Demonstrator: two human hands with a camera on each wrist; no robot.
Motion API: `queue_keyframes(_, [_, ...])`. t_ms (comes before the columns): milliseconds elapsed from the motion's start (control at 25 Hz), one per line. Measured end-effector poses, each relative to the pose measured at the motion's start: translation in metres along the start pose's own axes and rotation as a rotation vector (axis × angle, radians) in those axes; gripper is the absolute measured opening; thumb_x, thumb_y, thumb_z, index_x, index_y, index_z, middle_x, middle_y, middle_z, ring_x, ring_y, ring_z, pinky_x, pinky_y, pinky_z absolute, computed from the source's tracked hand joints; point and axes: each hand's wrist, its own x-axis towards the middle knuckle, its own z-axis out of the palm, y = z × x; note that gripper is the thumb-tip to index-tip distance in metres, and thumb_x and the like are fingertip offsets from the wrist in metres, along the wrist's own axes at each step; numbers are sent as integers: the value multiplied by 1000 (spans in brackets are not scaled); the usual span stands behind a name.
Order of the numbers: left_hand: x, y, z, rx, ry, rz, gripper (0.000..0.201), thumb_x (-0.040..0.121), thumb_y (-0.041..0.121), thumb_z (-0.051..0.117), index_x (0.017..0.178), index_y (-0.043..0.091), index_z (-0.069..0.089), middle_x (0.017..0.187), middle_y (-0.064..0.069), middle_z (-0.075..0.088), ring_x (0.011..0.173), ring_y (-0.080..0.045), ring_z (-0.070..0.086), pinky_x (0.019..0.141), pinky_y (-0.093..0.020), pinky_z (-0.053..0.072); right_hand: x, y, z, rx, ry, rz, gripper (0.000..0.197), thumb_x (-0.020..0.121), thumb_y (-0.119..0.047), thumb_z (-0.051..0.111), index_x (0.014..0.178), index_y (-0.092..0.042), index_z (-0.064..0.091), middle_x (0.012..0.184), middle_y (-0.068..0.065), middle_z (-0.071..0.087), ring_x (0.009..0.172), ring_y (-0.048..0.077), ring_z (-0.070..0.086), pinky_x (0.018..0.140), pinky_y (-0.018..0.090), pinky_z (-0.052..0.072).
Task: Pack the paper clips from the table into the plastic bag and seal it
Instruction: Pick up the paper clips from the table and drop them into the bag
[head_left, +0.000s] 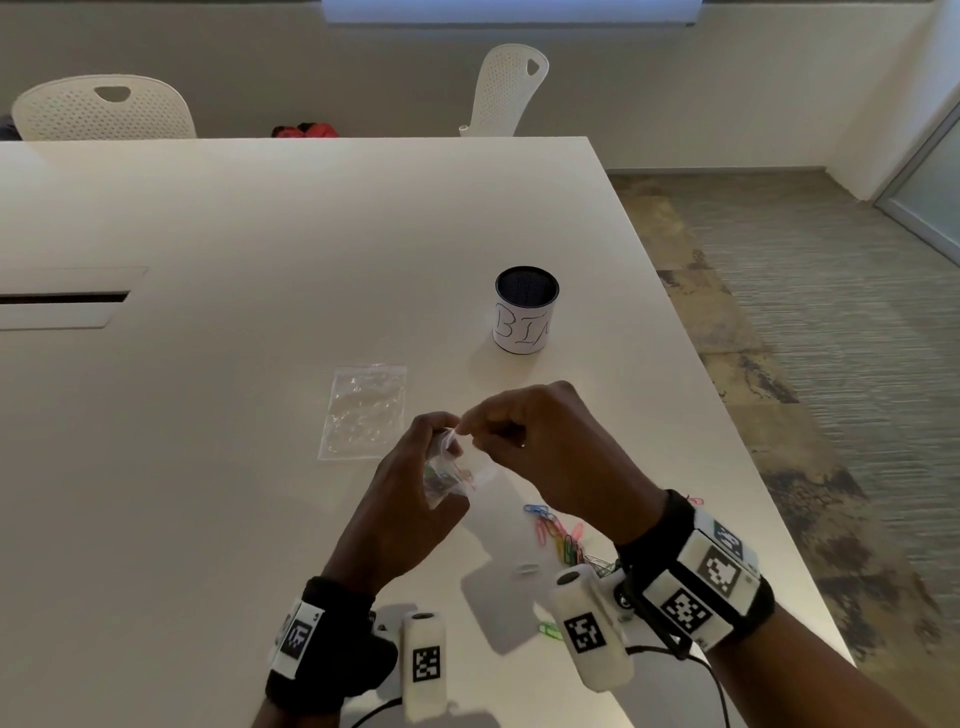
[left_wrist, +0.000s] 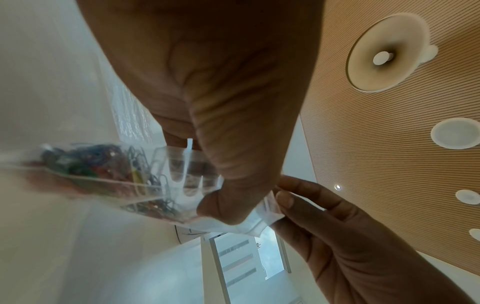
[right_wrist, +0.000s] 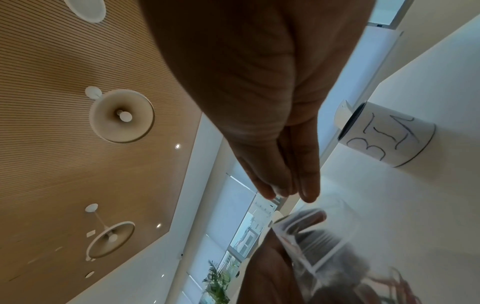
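Note:
A small clear plastic bag (head_left: 457, 470) with several coloured paper clips inside hangs just above the white table (head_left: 234, 218). My left hand (head_left: 441, 434) grips its left side; in the left wrist view the thumb of that left hand (left_wrist: 226, 195) presses the bag (left_wrist: 109, 172) near its mouth. My right hand (head_left: 470, 427) pinches the top edge, and the right hand (left_wrist: 281, 196) shows at the bag's corner. From the right wrist, the right hand (right_wrist: 285, 191) reaches over the bag (right_wrist: 319, 253). Loose paper clips (head_left: 553, 532) lie on the table under my right wrist.
A second, flat clear bag (head_left: 363, 410) lies to the left of my hands. A black mesh cup labelled BIN (head_left: 525, 317) stands behind them. The table's right edge (head_left: 691, 332) drops to carpet. Two white chairs (head_left: 104, 109) stand at the far side.

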Motion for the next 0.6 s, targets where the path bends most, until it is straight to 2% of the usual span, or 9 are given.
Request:
queue_keyframes(120, [-1, 2, 1, -9, -7, 11, 61, 80, 6, 80, 128, 24, 48, 109, 17, 59, 101, -6, 63, 76, -3, 48, -6, 10, -14, -2, 72, 39, 14, 91, -7, 75, 101, -15, 81, 88, -3, 80, 77, 4, 74, 78, 21, 61])
queue_keyframes(200, [-1, 1, 1, -16, -7, 14, 60, 80, 4, 77, 128, 25, 48, 109, 14, 59, 101, -9, 64, 76, -5, 48, -16, 24, -24, -26, 48, 94, 15, 90, -5, 76, 101, -14, 81, 89, -3, 80, 79, 4, 74, 80, 23, 61])
queue_keyframes(280, [-2, 1, 1, -15, -9, 16, 60, 80, 4, 74, 128, 28, 48, 108, 11, 60, 100, -11, 65, 78, -10, 52, -32, 41, -28, -92, -84, 144, 20, 89, -8, 77, 108, -15, 79, 99, -3, 78, 84, 4, 72, 82, 29, 62])
queue_keyframes(320, [-2, 0, 2, -14, -13, 13, 60, 80, 5, 73, 128, 29, 48, 108, 11, 60, 99, -12, 66, 79, -12, 54, -40, 47, -28, -143, -191, 167, 28, 88, -12, 79, 116, -17, 75, 109, -4, 76, 91, 3, 70, 86, 29, 61])
queue_keyframes(440, [-4, 1, 3, -6, -21, 6, 61, 80, 6, 74, 129, 30, 47, 109, 11, 60, 97, -13, 66, 78, -11, 54, -62, 62, -19, -254, -507, 226, 66, 84, -26, 82, 144, -28, 55, 145, -11, 54, 122, 2, 52, 105, 22, 46])
queue_keyframes(520, [-5, 1, 5, 2, -23, 5, 61, 80, 6, 74, 129, 30, 47, 109, 10, 61, 95, -12, 67, 76, -10, 53, -71, 67, -14, -318, -611, 177, 85, 80, -31, 84, 154, -31, 41, 158, -13, 38, 139, 6, 36, 114, 26, 38])
queue_keyframes(600, [-5, 0, 6, 7, -24, 8, 61, 80, 6, 75, 129, 30, 47, 109, 9, 62, 95, -12, 68, 77, -12, 54, -74, 72, -11, -386, -653, 96, 93, 79, -34, 85, 157, -33, 35, 162, -13, 31, 144, 9, 28, 119, 30, 33])
